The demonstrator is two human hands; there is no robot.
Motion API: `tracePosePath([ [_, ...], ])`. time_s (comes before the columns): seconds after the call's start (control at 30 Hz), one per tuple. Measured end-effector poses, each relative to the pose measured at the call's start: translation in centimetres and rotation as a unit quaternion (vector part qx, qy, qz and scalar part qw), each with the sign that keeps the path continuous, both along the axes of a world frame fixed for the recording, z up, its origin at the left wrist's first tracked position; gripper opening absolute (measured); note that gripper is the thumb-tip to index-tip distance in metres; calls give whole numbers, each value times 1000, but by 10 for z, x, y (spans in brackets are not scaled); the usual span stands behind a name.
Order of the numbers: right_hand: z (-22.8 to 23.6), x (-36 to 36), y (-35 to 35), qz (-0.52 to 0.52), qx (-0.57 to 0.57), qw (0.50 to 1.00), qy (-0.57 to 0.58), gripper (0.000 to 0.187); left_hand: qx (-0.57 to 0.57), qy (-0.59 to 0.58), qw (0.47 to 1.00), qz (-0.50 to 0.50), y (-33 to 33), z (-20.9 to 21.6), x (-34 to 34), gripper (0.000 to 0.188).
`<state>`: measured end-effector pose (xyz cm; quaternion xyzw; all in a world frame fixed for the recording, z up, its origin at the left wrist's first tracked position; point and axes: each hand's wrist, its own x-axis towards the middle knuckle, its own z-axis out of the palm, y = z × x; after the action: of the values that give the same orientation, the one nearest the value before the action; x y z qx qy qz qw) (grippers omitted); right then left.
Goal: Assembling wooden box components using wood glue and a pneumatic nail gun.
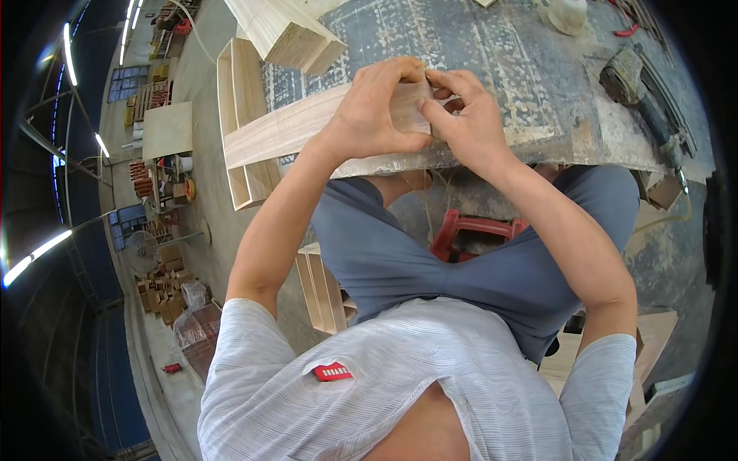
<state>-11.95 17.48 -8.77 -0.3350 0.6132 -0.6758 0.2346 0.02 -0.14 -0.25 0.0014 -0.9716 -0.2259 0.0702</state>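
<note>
A long pale wooden board (288, 125) lies over the near edge of the worktable, its left end reaching past the table. My left hand (374, 107) is closed across it near its right end, thumb on the near edge and fingers on the far edge. Right beside it, my right hand (475, 123) is closed with thumb and fingertips pinching at the board's right end. Whether a small separate piece sits between those fingertips is hidden. Under the board's left end stands an open wooden frame (227, 77) with thin walls.
The scuffed grey worktable (492, 46) carries a stack of wooden pieces (304, 44), a nail gun (638, 84) with an air hose and a whitish rounded container (567, 15). Below are a red plastic stool (480, 224) and another wooden frame (319, 288). A fan (144, 250) stands farther left.
</note>
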Motion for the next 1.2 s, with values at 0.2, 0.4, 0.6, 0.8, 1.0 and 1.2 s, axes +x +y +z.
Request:
tracePosePath([
  [0.2,-1,-2,3,1,-7,1000,6,51,11,-6,1000,1,2,0,-1,83],
  [0.4,-2,-5,13,20,-4,999,-33,50,0,-11,1000,4,3,2,0,89],
  [0.6,-20,-17,7,-26,-48,996,-72,30,-11,-23,1000,7,4,4,-1,91],
  [0.8,-15,-13,7,19,-92,993,-69,23,16,-31,999,28,4,3,-1,94],
  [1.0,-4,-11,13,9,-44,999,5,24,22,-24,999,19,0,0,-2,92],
  [1.2,1,-2,16,-9,-7,997,79,23,42,-18,999,6,1,-1,-5,85],
])
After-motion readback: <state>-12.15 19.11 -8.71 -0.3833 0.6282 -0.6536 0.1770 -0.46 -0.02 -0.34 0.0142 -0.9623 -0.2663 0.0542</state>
